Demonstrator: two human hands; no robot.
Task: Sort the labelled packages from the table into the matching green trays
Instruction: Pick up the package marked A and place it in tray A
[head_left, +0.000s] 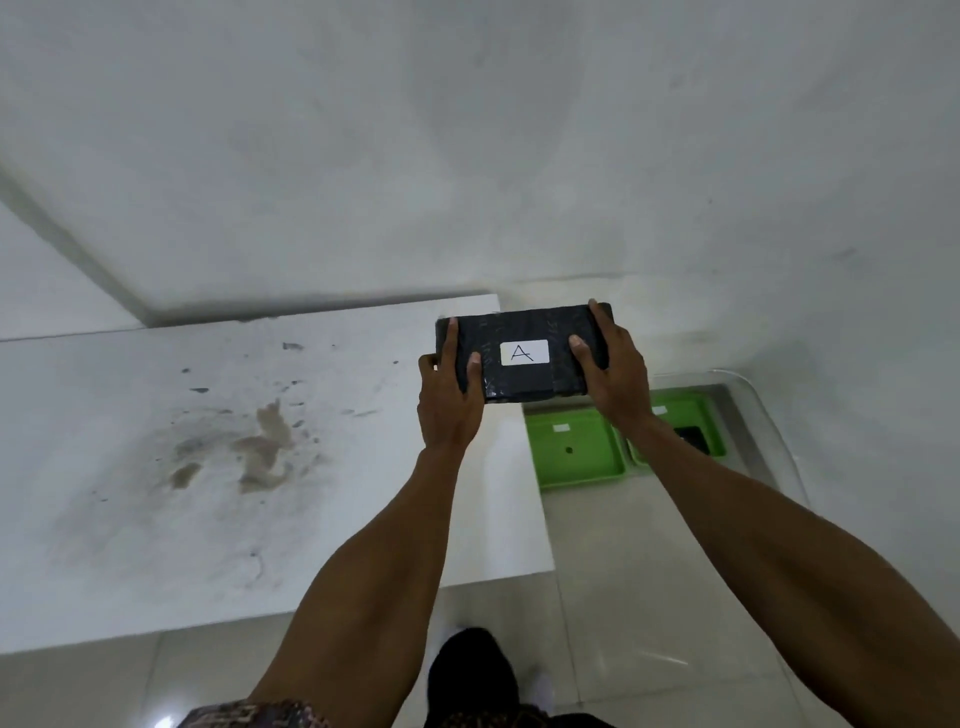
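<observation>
Both hands, left hand (448, 395) and right hand (615, 371), clasp the black package (524, 358) (labelled A) mid-carry; next, find the matching green tray (574, 454) at right.

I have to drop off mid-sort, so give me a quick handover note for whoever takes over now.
Left hand and right hand: each grips one end of the black package, held in the air, label "A" facing up.
Two green trays sit on the floor beyond the table's right edge; the right tray already holds something dark.
No other packages show on the table.
Left: read the tray labels, too small to read here, and set this package in the A tray.
</observation>
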